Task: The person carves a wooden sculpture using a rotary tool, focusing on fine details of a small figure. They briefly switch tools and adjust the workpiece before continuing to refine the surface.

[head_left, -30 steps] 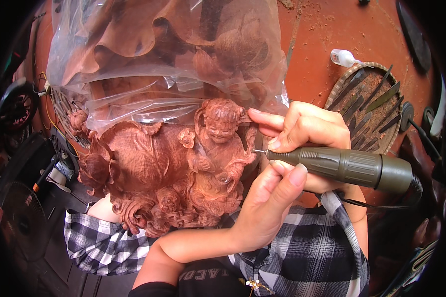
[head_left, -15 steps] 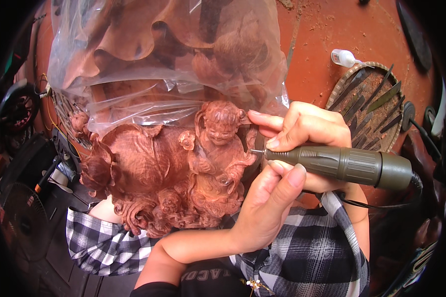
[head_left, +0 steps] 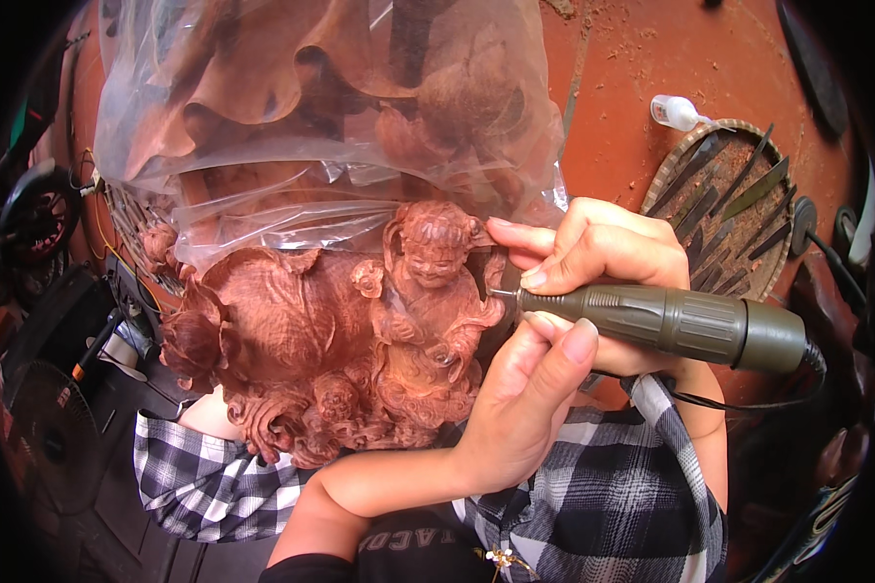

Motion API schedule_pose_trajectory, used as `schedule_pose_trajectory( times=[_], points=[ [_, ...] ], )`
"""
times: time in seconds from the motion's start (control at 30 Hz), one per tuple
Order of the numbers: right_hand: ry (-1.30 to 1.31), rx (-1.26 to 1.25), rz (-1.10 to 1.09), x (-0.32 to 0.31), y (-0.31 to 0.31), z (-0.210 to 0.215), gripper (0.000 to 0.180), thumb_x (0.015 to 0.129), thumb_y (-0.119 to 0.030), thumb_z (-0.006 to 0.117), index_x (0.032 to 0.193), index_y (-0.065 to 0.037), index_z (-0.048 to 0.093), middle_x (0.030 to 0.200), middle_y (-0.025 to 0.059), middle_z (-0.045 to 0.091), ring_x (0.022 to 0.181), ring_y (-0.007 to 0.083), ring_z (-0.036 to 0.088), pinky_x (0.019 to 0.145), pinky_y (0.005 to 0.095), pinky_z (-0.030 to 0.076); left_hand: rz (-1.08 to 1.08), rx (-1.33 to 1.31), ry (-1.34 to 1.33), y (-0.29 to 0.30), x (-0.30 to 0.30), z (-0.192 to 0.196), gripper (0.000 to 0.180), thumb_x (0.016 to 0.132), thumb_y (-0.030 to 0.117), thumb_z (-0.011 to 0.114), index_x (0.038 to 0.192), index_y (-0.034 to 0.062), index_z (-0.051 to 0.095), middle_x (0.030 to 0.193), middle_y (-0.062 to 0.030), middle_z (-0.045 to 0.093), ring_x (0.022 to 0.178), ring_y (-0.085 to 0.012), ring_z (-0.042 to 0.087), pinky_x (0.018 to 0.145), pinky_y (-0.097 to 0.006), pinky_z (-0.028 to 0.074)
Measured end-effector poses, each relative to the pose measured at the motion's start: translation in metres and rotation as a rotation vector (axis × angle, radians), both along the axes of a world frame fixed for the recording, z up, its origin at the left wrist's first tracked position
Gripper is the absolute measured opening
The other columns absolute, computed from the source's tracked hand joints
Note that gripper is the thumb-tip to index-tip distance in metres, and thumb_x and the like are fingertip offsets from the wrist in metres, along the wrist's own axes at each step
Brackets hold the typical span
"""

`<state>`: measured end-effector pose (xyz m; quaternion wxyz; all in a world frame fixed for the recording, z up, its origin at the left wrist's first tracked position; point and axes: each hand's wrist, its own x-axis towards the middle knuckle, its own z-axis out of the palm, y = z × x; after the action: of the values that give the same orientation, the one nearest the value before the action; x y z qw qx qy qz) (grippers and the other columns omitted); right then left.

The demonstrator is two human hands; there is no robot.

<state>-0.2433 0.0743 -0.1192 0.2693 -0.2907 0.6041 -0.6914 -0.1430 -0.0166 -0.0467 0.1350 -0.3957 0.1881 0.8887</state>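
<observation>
At the left, black-and-white checked cloth (head_left: 219, 476) is showing below the carved wooden sculpture (head_left: 311, 311), which is standing in front of our body, left of the middle of the view. Its smiling figure is rising at the sculpture's right end. A clear plastic sheet (head_left: 331, 146) is covering a larger brown, wavy-edged piece behind the sculpture. Just right of the sculpture, our left hand (head_left: 515, 418) is staying partly open, palm toward us, thumb raised, fingertips curving under the rotary carving tool (head_left: 681, 325); we cannot tell whether it is gripping. Above it, our right hand (head_left: 622, 253) is closing around the green tool like a pen, one fingertip reaching the sculpture's figure near its head. The thin metal bit is pointing left at the figure's sleeve; we cannot tell whether it is touching. Well right of the sculpture, on the red floor (head_left: 603, 146), a white bottle (head_left: 673, 112) is lying beside a round woven tray (head_left: 649, 189), which is holding dark flat blades (head_left: 753, 189) and wood shavings.
</observation>
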Motion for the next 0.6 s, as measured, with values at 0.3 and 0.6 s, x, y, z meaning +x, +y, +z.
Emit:
schedule_pose_trajectory(
  times=[0.3, 0.6],
  points=[
    [0.012, -0.005, 0.015, 0.0004, 0.0005, -0.0033, 0.017, 0.074, -0.005, 0.079, 0.079, 0.003, 0.064, 0.071, 0.0101, 0.058, 0.067, 0.015, 0.062, 0.093, 0.0529, 0.054, -0.003, -0.005, -0.008, -0.0003, -0.0001, 0.0004, 0.026, 0.103, 0.03, 0.048, 0.113, 0.0061, 0.046, 0.111, -0.0049, 0.052, 0.1, -0.0089, 0.054, 0.082, -0.027, 0.05],
    [0.017, -0.004, 0.005, 0.0003, -0.0009, -0.0025, 0.02, 0.075, -0.009, 0.079, 0.077, 0.002, 0.063, 0.07, 0.0096, 0.058, 0.065, 0.0152, 0.06, 0.093, 0.0537, 0.054, -0.076, -0.017, -0.029, -0.0014, -0.002, 0.0019, 0.061, 0.1, 0.039, 0.048, 0.14, -0.0026, 0.026, 0.141, -0.014, 0.037, 0.133, -0.0222, 0.035, 0.111, -0.038, 0.027]
  ],
)
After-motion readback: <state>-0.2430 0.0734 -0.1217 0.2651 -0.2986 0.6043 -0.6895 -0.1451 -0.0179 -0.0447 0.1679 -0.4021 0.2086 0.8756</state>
